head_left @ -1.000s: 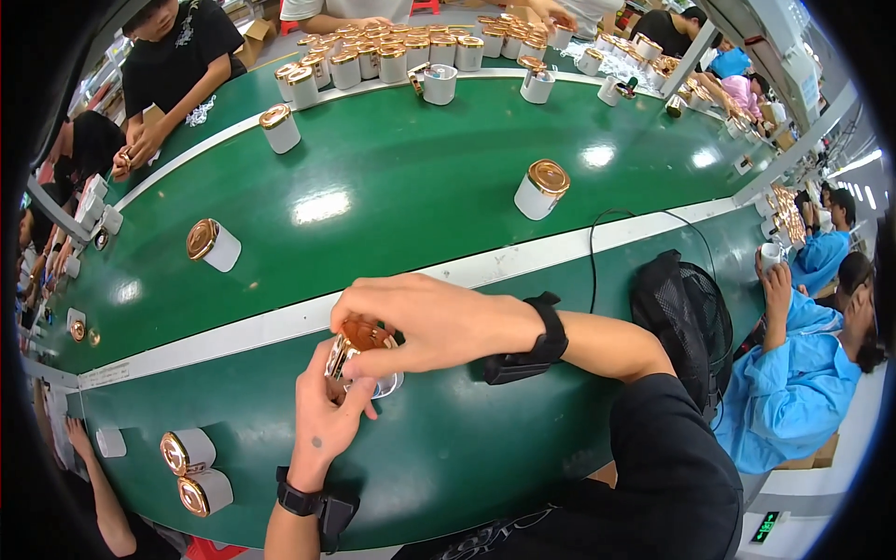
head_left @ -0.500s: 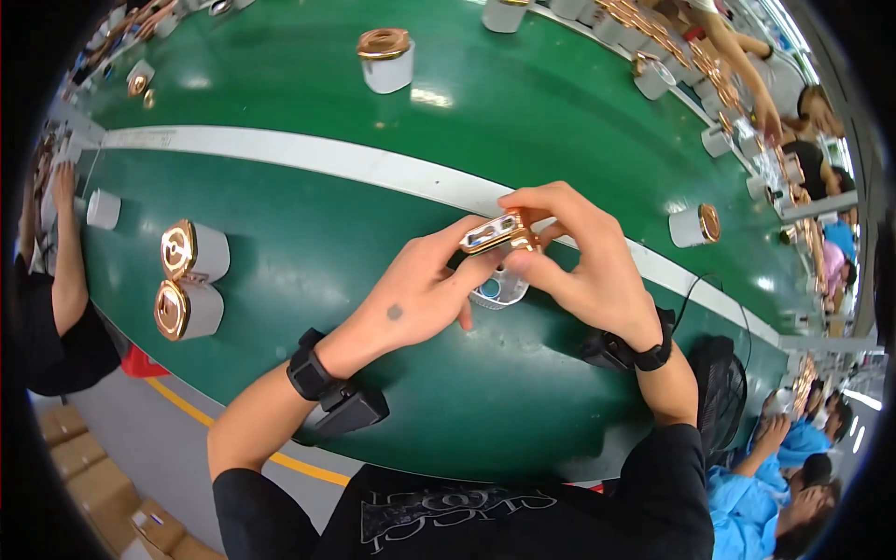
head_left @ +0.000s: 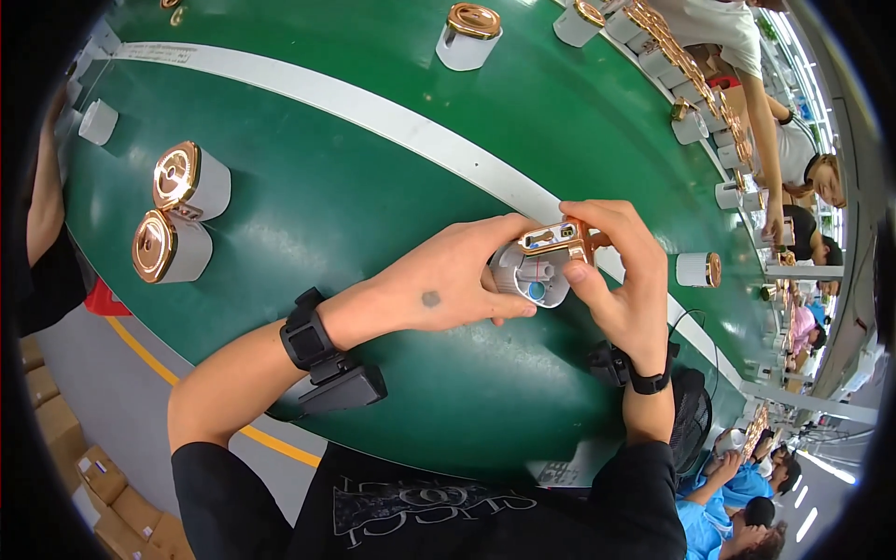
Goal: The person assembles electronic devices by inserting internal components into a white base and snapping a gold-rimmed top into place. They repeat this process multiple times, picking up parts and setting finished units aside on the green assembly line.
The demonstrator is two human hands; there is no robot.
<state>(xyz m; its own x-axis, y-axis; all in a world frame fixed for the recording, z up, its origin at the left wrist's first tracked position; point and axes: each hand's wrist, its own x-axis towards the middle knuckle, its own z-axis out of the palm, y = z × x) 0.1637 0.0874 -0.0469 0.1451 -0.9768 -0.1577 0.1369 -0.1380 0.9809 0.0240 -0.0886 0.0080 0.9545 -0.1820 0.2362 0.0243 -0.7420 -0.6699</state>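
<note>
My left hand [head_left: 457, 280] is closed around the side of a white plastic housing [head_left: 555, 294]. Its open top faces me, showing ribs, a thin red wire and a round blue part inside. A shiny copper-coloured lid [head_left: 537, 245] stands tilted at the housing's far rim, its underside with slots turned towards me. My right hand [head_left: 625, 280] pinches the lid's right end between thumb and fingers. My left fingertips are partly hidden behind the lid and housing. Black straps with boxy devices are on both wrists.
Two white housings with copper lids [head_left: 173, 247] stand left on the green table [head_left: 448, 383]. A white strip [head_left: 373, 107] separates it from a green belt carrying a lidded housing [head_left: 469, 39] and another lying sideways [head_left: 698, 269]. A black mesh bag [head_left: 691, 420] lies right; co-workers sit around.
My view has shifted. The lid has come down to the housing's rim, and my left hand has moved from the lid to the housing's side, exposing more of its inside.
</note>
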